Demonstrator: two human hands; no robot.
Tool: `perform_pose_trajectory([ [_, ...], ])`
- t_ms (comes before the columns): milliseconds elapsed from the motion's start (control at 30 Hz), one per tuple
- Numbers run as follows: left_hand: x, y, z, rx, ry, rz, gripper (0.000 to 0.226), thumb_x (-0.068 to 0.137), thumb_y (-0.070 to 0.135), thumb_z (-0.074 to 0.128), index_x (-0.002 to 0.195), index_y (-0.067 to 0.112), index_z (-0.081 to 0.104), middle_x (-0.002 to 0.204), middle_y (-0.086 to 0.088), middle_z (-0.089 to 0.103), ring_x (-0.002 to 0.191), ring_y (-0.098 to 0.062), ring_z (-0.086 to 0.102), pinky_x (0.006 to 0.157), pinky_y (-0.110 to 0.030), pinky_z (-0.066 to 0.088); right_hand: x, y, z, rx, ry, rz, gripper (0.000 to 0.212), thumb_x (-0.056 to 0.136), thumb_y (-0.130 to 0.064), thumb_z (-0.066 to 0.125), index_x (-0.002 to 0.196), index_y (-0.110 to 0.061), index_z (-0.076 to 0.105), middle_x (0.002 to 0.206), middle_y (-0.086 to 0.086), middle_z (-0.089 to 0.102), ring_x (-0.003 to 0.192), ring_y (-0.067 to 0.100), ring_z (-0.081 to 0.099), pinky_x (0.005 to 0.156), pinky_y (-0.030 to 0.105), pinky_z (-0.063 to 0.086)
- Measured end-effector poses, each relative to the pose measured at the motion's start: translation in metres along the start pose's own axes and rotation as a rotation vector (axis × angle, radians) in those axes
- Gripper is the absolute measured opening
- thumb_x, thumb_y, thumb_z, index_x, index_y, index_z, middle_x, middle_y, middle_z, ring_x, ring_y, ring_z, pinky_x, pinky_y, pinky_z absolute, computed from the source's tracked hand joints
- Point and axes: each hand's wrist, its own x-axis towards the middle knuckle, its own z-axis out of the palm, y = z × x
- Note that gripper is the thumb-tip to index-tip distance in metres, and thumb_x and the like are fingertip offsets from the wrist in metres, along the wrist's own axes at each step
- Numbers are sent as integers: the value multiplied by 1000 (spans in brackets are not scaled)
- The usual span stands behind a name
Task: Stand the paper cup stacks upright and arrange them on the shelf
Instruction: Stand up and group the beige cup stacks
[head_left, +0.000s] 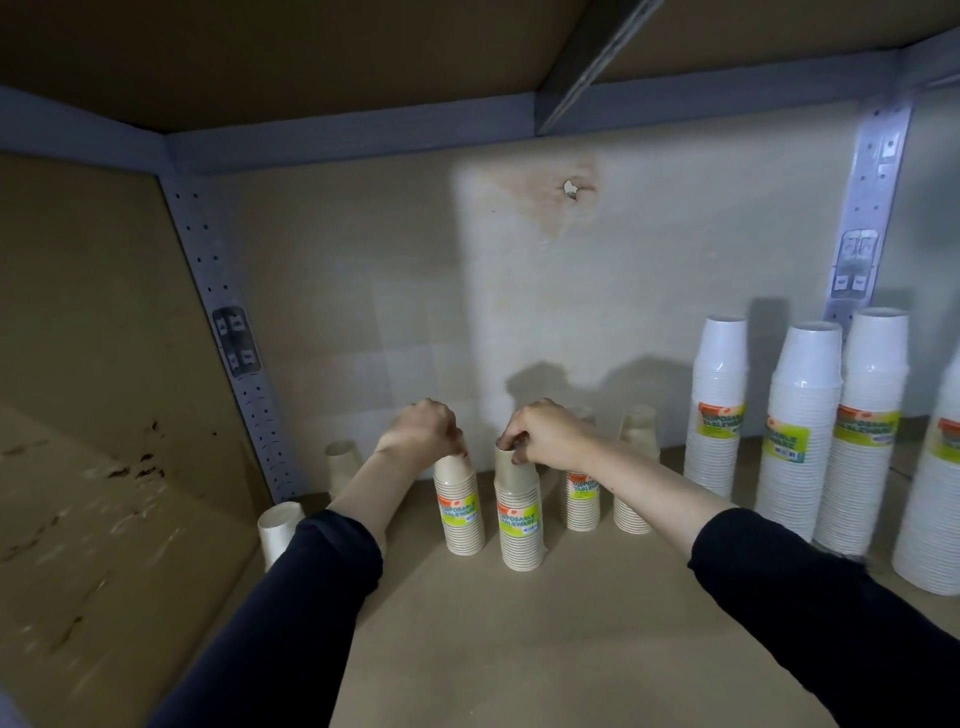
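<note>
Two beige stacks are upright mid-frame on the shelf (519, 649). Left hand (423, 427) has its fingers curled, pinching the top of the left stack (463, 514). Right hand (545, 434) pinches the right stack (519, 527) at its rim. White stacks (800, 441) at right.

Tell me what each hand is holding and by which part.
The left hand holds the left labelled cup stack by its topmost cup; the right hand pinches the neighbouring labelled cup stack, also at its topmost cup.
</note>
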Motion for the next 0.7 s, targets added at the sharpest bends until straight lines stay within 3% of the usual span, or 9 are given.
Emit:
perform_pose_trajectory([
  [200, -5, 6, 4, -42, 32, -11, 37, 84, 30, 65, 109, 4, 65, 119, -17, 58, 113, -34, 54, 90, -36, 48, 1, -2, 0, -30, 4, -8, 30, 79, -11, 66, 109, -10, 69, 115, 8, 67, 112, 20, 55, 87, 17, 39],
  [500, -33, -27, -19, -59, 39, 15, 37, 88, 27, 60, 122, 12, 60, 128, -10, 57, 118, -25, 53, 99, -32, 42, 6, -28, -7, -45, 45, -82, 27, 80, -17, 65, 105, -8, 70, 113, 9, 69, 106, 23, 61, 88, 23, 44],
  [600, -51, -48, -33, -40, 73, -27, 33, 89, 25, 59, 119, 13, 62, 127, -9, 59, 114, -26, 57, 96, -32, 45, 12, -49, -4, -26, 77, -145, 24, 81, -19, 62, 100, -9, 72, 107, 9, 72, 102, 23, 63, 85, 23, 45],
  [700, -72, -70, -45, -83, 102, -114, 28, 89, 24, 60, 114, 12, 65, 120, -7, 64, 107, -24, 61, 90, -32, 49, 20, -73, 4, -20, 83, -205, 29, 80, -16, 62, 107, -9, 69, 114, 9, 69, 109, 23, 61, 88, 22, 43],
])
